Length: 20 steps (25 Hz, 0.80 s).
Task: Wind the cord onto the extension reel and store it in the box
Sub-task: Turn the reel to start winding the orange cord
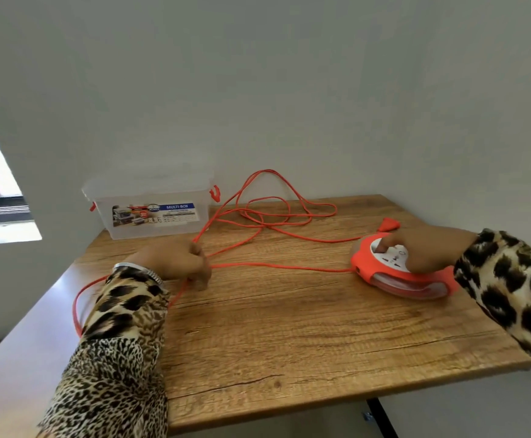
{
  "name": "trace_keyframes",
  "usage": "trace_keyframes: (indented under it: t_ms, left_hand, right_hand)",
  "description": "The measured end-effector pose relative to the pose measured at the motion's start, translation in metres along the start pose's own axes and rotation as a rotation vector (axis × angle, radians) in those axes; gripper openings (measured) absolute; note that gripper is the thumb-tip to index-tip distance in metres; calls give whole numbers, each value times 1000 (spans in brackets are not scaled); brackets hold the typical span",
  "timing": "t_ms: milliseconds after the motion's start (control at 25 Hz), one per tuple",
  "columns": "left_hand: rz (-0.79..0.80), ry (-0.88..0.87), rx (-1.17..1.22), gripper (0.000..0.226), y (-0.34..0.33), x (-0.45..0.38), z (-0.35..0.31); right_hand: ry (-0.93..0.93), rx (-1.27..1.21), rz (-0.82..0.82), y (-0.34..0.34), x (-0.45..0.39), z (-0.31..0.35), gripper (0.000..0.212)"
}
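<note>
Showing on the front of the clear plastic box [150, 213] is a label on which "MULTI-BOX" is being read in white on a blue strip; the smaller print and the round logo beside it are too blurred to be made out. One box is being counted, standing at the far left corner of the wooden tabletop [289, 336] with its lid on and two red clasps at its ends. One extension reel [400, 273], orange with a white socket face, is being held flat on the tabletop at the right by the right hand [422, 251], whose fingers are being pressed onto the white face; part of that face is being hidden by the hand, and no marking there can be read. One orange cord [276, 216] is being seen lying in loose loops near the back wall, running out of the reel's side across to the left hand [175, 263], whose fingers are being curled round it. A loop is being partly hidden behind the left leopard-print sleeve [115, 343]. An orange plug [388, 225] is lying just behind the reel.
</note>
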<state>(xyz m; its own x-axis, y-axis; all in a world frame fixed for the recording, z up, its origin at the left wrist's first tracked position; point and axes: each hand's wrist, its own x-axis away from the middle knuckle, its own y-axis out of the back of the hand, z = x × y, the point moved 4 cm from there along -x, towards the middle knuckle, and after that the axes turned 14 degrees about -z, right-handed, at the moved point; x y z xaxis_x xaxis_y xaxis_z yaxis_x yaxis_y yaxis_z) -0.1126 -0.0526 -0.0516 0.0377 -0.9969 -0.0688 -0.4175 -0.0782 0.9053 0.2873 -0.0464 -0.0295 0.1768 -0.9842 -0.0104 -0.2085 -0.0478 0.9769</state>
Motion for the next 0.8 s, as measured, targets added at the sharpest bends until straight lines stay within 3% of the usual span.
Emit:
trace_keyframes:
  t_ms: [80,160,320,440,520,600,680,800]
  left_hand:
    - [41,16,-12,46,1,4,-5]
    - [-51,-29,109,42,3,11,-22]
    - [-259,-319,383,33,1,35,-77]
    - [-226,-497,791,34,-2,52,-107]
    - [-153,-566,899,23,-10,58,-120]
    - [-180,-600,784,12,-24,55,-124]
    - [-316,-597,470,19,-34,42,-117]
    - [-222,-432,105,31,-44,27,-96]
  right_hand:
    - [-3,20,-21,3,-6,6,61]
    - [-12,18,-14,5,-9,12,61]
    - [-15,-10,-15,10,-12,30,62]
    - [6,-20,11,19,-12,53,63]
    - [28,-34,35,27,-13,74,63]
    - [60,-34,37,34,-17,97,65]
    - [104,-21,28,38,-20,120,68]
    - [141,8,13,36,-22,134,71]
